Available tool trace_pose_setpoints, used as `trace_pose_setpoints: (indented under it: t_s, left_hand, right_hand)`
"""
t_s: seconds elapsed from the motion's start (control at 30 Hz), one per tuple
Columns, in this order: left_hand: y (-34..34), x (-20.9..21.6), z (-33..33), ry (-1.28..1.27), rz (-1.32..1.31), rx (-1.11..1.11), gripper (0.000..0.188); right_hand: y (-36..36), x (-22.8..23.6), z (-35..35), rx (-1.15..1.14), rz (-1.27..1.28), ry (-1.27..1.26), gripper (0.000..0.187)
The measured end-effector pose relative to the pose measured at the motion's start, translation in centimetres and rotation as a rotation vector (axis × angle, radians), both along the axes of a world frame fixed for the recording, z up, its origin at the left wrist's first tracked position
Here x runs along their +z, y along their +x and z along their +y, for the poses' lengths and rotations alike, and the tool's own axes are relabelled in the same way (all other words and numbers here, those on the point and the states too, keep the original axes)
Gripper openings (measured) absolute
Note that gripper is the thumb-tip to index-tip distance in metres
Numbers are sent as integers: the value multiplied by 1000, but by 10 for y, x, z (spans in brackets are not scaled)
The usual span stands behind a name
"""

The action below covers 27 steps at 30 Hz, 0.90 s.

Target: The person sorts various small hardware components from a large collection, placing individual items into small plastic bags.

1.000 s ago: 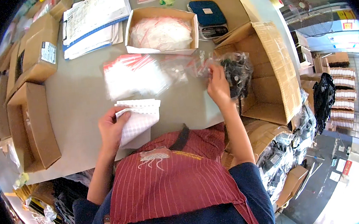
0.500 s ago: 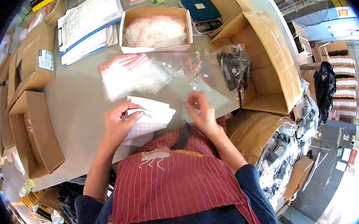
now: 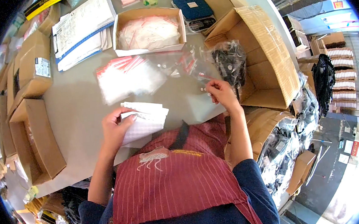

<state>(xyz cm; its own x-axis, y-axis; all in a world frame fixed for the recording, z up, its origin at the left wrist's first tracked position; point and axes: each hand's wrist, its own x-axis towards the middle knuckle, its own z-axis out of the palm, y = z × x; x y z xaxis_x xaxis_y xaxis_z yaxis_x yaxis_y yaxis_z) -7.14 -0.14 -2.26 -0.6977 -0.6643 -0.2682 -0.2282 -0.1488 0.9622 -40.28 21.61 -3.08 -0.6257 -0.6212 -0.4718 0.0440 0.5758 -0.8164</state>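
Note:
My left hand [image 3: 117, 128] rests on a stack of white sheets [image 3: 145, 120] near the table's front edge, fingers pressing its left side. My right hand [image 3: 222, 93] pinches the edge of a small clear zip bag [image 3: 200, 82] with a red strip, just left of a clear bag of black parts [image 3: 230, 62]. More clear zip bags with red strips [image 3: 129, 76] lie spread on the grey table [image 3: 74, 108] beyond both hands.
An open cardboard box of small bags [image 3: 149, 31] sits at the back, with papers [image 3: 80, 29] to its left and a blue scale [image 3: 196, 10] to its right. Large open cartons [image 3: 268, 57] stand on the right, smaller boxes [image 3: 32, 137] on the left.
My right hand went from the bag of black parts down toward my body, then back up right onto a small clear bag. My left hand stayed on the white sheets.

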Motion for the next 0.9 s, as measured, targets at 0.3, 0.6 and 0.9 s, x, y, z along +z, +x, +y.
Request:
trace_pose_setpoints:
  t_s: [0.3,0.6,0.9]
  left_hand:
    - [-5,3,1,-5,43,6,18]
    - [-17,22,-3,-226,-47,-188,18]
    - [-75,29,-33,-235,254,-712,15]
  right_hand:
    - [-24,-24,11,273,430,180,19]
    - [11,-20,-6,221,-222,55,14]
    - [59,-21,-76,417,-251,-57,20]
